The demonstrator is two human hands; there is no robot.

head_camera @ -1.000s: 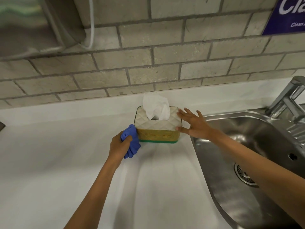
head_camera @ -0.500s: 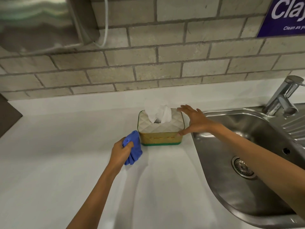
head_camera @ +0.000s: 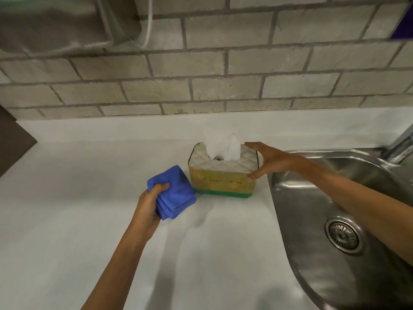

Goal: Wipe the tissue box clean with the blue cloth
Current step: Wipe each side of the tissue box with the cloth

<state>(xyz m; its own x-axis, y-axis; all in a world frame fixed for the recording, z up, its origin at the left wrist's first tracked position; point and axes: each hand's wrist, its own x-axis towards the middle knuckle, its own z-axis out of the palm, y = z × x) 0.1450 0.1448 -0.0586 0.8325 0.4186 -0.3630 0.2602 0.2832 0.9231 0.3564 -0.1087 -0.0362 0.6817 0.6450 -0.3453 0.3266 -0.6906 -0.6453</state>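
Observation:
The tissue box point(head_camera: 221, 182) stands on the white counter, with a quilted white top, yellowish sides, a green base and a white tissue sticking up. My right hand point(head_camera: 271, 158) spans its right end, fingers on the far top corner and thumb on the near corner. My left hand point(head_camera: 148, 208) grips a folded blue cloth point(head_camera: 173, 192) that lies just left of the box, its edge close to the box's left side.
A steel sink point(head_camera: 330, 198) with a drain lies right of the box; its tap point(head_camera: 400, 144) rises at the far right. A brick wall backs the white counter point(head_camera: 89, 198), with a metal dispenser point(head_camera: 55, 23) and a white cable at the top left.
My left hand has drawn the cloth back from the box's left front corner toward me. My right hand has shifted from resting flat against the box's right side to gripping its right end.

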